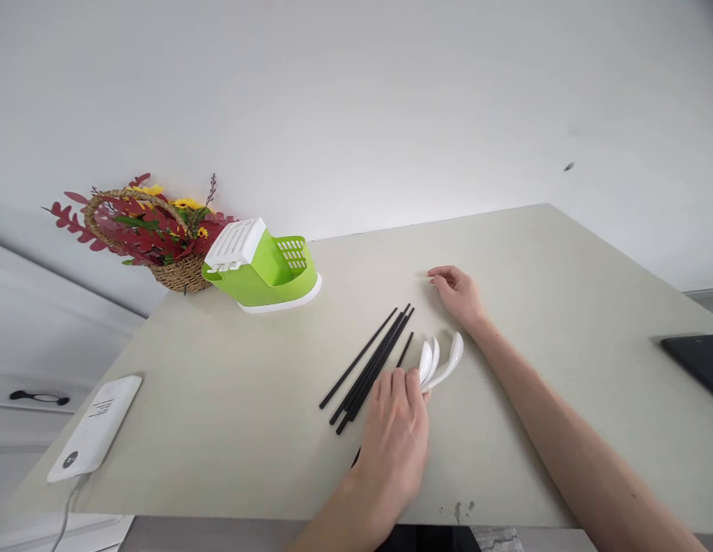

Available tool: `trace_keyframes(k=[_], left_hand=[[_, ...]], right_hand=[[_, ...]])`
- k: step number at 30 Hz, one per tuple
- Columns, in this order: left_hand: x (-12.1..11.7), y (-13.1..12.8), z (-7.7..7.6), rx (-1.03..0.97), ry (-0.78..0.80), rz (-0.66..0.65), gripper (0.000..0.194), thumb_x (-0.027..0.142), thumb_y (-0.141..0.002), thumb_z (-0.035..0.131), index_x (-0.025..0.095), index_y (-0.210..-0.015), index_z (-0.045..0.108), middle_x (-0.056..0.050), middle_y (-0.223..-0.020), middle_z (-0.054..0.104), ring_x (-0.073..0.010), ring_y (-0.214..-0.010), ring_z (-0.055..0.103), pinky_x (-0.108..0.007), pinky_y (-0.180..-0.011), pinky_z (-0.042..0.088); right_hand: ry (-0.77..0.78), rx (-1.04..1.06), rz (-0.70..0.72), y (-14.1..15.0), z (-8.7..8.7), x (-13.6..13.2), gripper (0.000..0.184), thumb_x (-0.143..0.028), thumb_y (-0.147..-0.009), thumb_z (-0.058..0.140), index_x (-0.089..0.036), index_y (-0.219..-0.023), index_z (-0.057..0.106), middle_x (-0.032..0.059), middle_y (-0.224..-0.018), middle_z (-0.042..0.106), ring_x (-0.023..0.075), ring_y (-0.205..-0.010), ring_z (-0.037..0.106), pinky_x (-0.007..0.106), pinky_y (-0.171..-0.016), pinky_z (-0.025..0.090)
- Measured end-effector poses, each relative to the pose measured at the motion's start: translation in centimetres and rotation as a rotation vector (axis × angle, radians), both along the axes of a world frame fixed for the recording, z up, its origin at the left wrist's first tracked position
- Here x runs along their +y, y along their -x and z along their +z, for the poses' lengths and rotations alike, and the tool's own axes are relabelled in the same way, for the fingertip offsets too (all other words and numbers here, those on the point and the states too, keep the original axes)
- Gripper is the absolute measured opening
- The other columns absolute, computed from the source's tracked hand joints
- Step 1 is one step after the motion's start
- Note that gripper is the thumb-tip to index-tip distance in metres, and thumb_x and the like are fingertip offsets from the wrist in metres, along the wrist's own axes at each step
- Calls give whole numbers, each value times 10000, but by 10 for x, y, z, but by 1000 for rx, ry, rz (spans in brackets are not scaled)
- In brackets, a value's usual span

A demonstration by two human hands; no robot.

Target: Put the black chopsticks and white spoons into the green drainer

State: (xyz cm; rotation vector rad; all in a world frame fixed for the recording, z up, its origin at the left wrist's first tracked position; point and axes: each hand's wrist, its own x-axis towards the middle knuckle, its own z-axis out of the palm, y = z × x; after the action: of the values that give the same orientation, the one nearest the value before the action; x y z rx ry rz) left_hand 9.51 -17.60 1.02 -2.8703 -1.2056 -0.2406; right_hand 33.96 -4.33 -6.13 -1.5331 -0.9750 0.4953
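Left hand (395, 429) has its fingers clamped on the handles of white spoons (435, 357), bowls jutting beyond the fingertips; black chopsticks (375, 368) lie just left of those fingers. Right hand (457, 295) rests past the spoons, fingers loosely curled, thumb slightly apart.

- No words or numbers are clear enough to read.
- A flat white box (97, 429) on the left has a few short lines of small dark print (100, 408) on its top, up toward the far end. The letters are too tiny to make out.
- The same box has a round dark mark (70, 460) near its close end, with something pale inside, too small to tell.
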Motion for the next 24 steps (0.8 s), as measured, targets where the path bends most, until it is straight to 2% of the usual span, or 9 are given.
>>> trace_keyframes(k=[3, 6, 11, 19, 24], left_hand=[[-2, -1, -2, 60, -14, -38, 235, 63, -1002, 504, 98, -1223, 577, -98, -985, 617, -253, -888, 633, -427, -810, 589], [-4, -1, -5, 107, -23, -68, 401, -8, -921, 551, 64, -1314, 558, -127, -1052, 628, -261, -949, 650, -414, -845, 605], [-6, -2, -6, 154, -35, -75, 588, -20, -854, 582, 31, -1435, 509, -164, -1138, 637, -267, -997, 664, -409, -883, 621], [-9, -4, -4, 191, -91, -50, 688, 18, -813, 675, 58, -1478, 503, -168, -1168, 629, -289, -1066, 649, -415, -912, 610], [-9, 1, 5, 94, -27, -65, 593, 143, -917, 681, 83, -1475, 489, -169, -1212, 626, -306, -1097, 649, -467, -934, 603]], right_hand=[[13, -2, -7, 1, 2, -1, 264, -321, -849, 557, -210, -979, 757, 88, -1009, 787, 250, -960, 723, 428, -929, 521], [26, -6, -10, 1, 3, -2, 270, -324, -848, 555, -210, -979, 762, 87, -990, 787, 251, -946, 719, 426, -917, 521], [38, -14, -6, 2, 5, -3, 266, -320, -848, 554, -217, -975, 763, 82, -995, 790, 251, -949, 720, 425, -923, 516], [36, -29, -1, 2, 4, -3, 269, -327, -851, 554, -215, -983, 760, 88, -997, 787, 251, -933, 711, 431, -926, 516], [23, -36, 9, 2, 4, -3, 265, -330, -859, 551, -216, -985, 755, 86, -1007, 786, 247, -935, 708, 437, -944, 512]])
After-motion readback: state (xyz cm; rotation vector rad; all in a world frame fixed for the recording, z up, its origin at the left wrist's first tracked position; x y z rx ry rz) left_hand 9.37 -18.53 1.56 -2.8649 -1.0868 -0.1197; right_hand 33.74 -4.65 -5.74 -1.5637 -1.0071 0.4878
